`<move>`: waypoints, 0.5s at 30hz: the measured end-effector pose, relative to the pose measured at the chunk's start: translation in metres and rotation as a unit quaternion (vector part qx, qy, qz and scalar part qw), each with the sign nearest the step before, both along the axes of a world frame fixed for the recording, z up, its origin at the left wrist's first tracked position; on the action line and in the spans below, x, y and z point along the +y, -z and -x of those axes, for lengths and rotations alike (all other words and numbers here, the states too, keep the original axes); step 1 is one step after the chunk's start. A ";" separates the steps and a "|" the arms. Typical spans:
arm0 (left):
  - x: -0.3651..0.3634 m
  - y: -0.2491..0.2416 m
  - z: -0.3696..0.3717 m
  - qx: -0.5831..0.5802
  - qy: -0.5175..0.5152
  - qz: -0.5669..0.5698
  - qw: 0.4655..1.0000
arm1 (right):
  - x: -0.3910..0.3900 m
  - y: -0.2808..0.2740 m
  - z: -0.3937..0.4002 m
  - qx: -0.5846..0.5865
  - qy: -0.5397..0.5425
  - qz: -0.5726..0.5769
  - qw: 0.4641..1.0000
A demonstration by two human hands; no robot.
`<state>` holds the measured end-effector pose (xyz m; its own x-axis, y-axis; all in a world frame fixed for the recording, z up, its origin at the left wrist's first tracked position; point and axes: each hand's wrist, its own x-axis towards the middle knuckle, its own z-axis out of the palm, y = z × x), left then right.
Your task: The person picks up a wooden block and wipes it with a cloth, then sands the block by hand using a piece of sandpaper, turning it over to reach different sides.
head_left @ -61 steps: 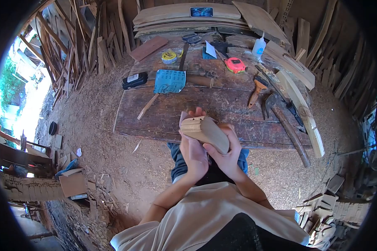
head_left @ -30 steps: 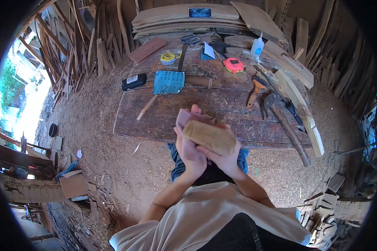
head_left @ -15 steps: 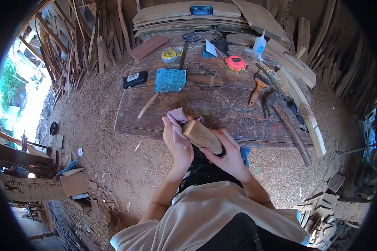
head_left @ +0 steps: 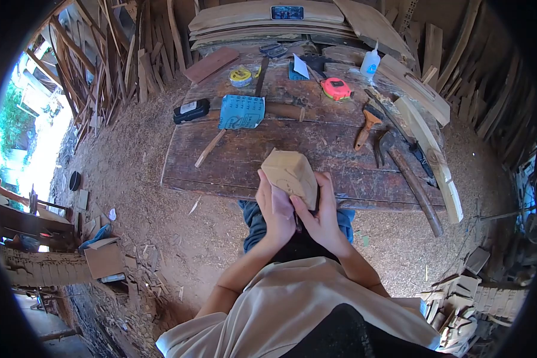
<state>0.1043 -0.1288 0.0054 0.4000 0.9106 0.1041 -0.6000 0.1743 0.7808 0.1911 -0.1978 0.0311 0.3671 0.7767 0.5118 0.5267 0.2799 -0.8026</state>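
Observation:
Close above the near edge of the workbench (head_left: 232,173), a pale wooden block (head_left: 291,172) with cut, angled faces is held tilted up between my two hands. My right hand (head_left: 324,222) is closed round its right side, thumb on the near face. On the left side, my left hand (head_left: 273,219) is closed on a folded pale pink sheet (head_left: 282,203), which lies against the block. The fingers behind the block are hidden.
On the bench are blue sandpaper (head_left: 242,112), a wooden stick (head_left: 210,149), a black case (head_left: 191,111), two tape measures (head_left: 336,89) (head_left: 241,77), a brush (head_left: 369,126), a hammer (head_left: 413,185), a bottle (head_left: 370,62) and a long board (head_left: 438,161). Planks lean all around.
The block has turned more upright, its broad face now toward me. My left hand and the pink sheet have moved from its top end down along its left side.

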 end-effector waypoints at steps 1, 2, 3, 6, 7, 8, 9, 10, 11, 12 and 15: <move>0.007 -0.014 0.001 -0.022 0.009 0.003 1.000 | -0.002 0.002 -0.001 0.000 0.000 0.001 1.000; 0.011 -0.027 0.001 -0.043 0.018 0.005 0.999 | -0.004 0.003 -0.002 0.009 -0.013 0.013 1.000; 0.011 -0.034 0.001 -0.046 0.009 -0.015 0.999 | -0.005 0.004 -0.002 0.019 -0.025 0.025 0.999; 0.002 -0.033 -0.007 0.048 -0.040 -0.015 0.998 | -0.003 0.002 -0.002 0.033 -0.005 0.018 0.999; -0.003 -0.023 -0.003 0.112 -0.018 -0.025 0.993 | 0.000 0.001 -0.004 0.034 -0.005 0.017 0.999; -0.011 -0.009 0.003 0.176 0.003 -0.034 0.984 | 0.002 0.001 -0.006 0.051 0.003 0.004 0.999; -0.020 -0.005 -0.004 0.063 0.008 0.030 0.998 | 0.004 0.000 -0.008 0.068 0.012 -0.008 0.998; -0.022 -0.001 -0.004 0.063 0.008 0.030 0.998 | 0.006 -0.001 -0.009 0.069 0.012 -0.009 0.998; -0.023 0.003 -0.004 0.044 0.015 0.034 0.998 | 0.007 -0.002 -0.010 0.061 0.016 -0.007 0.998; -0.024 0.003 -0.004 0.025 0.021 0.039 0.999 | 0.007 -0.003 -0.011 0.053 0.021 -0.004 0.998; -0.011 -0.006 0.000 0.023 0.018 0.035 0.999 | 0.002 0.006 -0.006 0.058 0.003 -0.006 0.998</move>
